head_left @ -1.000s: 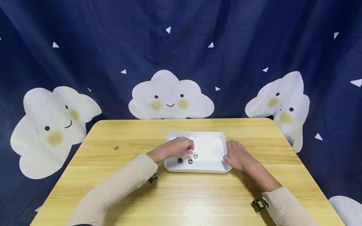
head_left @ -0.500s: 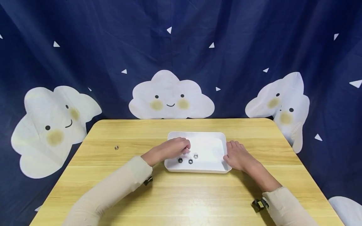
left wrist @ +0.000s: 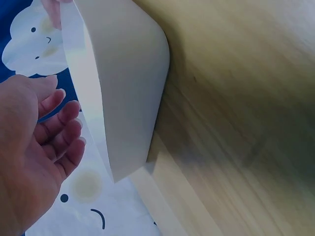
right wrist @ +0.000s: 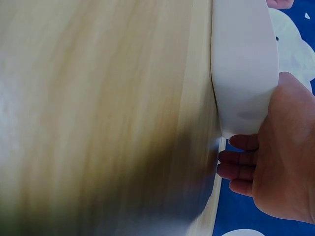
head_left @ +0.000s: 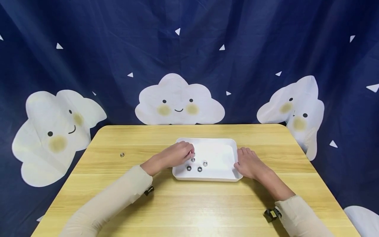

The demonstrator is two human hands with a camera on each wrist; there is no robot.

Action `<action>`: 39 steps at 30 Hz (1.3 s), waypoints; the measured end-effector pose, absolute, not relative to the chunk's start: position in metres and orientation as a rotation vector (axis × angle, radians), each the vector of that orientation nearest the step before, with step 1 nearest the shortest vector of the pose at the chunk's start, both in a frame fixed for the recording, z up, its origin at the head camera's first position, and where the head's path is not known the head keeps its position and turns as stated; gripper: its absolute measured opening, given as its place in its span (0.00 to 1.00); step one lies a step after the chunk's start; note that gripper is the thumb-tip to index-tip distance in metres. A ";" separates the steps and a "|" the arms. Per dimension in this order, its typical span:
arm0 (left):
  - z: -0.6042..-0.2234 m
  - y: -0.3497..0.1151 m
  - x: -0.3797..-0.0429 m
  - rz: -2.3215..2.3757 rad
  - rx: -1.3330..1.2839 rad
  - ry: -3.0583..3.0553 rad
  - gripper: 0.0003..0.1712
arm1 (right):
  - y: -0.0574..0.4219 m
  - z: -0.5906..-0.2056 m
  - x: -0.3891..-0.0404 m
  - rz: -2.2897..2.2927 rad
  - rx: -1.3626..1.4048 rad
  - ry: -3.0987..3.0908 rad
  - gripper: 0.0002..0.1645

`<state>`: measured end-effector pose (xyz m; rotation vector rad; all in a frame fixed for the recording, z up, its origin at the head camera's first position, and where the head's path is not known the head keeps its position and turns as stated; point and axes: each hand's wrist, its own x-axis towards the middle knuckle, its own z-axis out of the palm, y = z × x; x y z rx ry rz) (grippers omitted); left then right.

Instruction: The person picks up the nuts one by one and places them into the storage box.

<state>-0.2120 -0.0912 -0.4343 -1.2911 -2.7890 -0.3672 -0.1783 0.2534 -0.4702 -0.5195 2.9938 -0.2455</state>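
Observation:
A white rectangular tray [head_left: 219, 154] rests on the wooden table. Several metal hex nuts lie in its left half, among them a silver nut [head_left: 205, 163] and a darker nut [head_left: 189, 168]. My left hand [head_left: 179, 154] hovers over the tray's left side, just above another nut [head_left: 193, 159]. Its fingers [left wrist: 61, 120] are loosely bent, and nothing shows between them and the thumb. At the tray's right end, my right hand [head_left: 248, 163] grips the wall, thumb over the rim and fingers outside against it.
One more nut [head_left: 122, 154] lies on the table [head_left: 207, 207], well to the left of the tray. A dark blue curtain [head_left: 201, 49] with cloud prints hangs behind the table's far edge. Each wrist carries a small black device.
My left hand has drawn back leftward over the tray, and a nut beneath its fingers has come into view, lying in the tray. The right hand stays on the tray's end.

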 end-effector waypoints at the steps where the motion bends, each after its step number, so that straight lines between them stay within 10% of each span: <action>1: -0.434 -0.092 -0.212 -0.367 -1.281 -2.785 0.07 | 0.254 -0.470 -0.178 -0.246 -0.513 2.993 0.34; 39: -0.420 -0.146 -0.212 -0.369 -1.061 -2.796 0.09 | 0.253 -0.468 -0.179 -0.235 -0.494 2.979 0.34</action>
